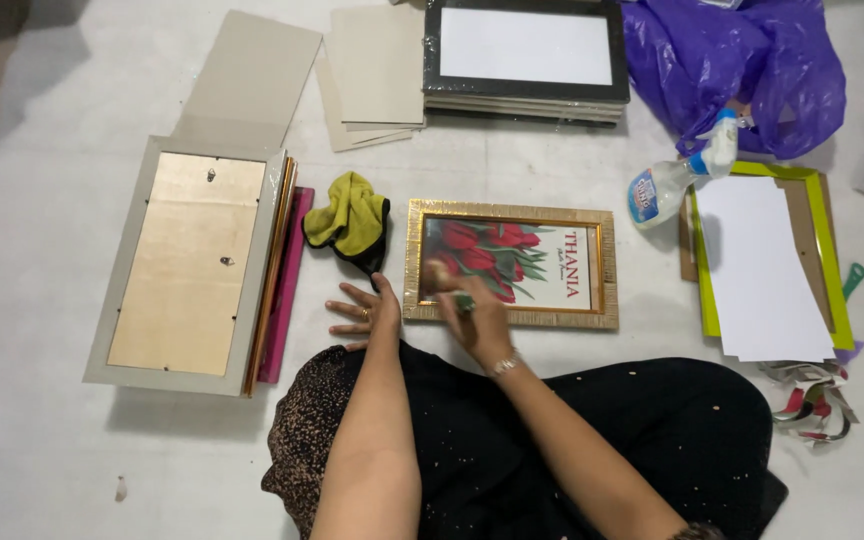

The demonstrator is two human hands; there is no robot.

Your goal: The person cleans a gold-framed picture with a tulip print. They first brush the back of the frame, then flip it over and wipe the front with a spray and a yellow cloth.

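Black-clothed lap nearest, person seated on white floor (pixel 32 440). Left hand (pixel 362 312) flat on floor, fingers spread, holding nothing, just left of gold frame (pixel 510 318) with red-flower print. Right hand (pixel 472 310) rests on frame's near-left glass; grip unclear. Yellow cloth (pixel 349 212) just beyond left hand. Spray bottle (pixel 677 180) far right; frame stack (pixel 190 265) left.

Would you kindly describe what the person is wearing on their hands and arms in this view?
Both forearms are bare, with no sleeves showing. The left hand wears a ring on one of its fingers. The right hand has a ring with a greenish stone, and a pale metallic bracelet or watch sits at that wrist.
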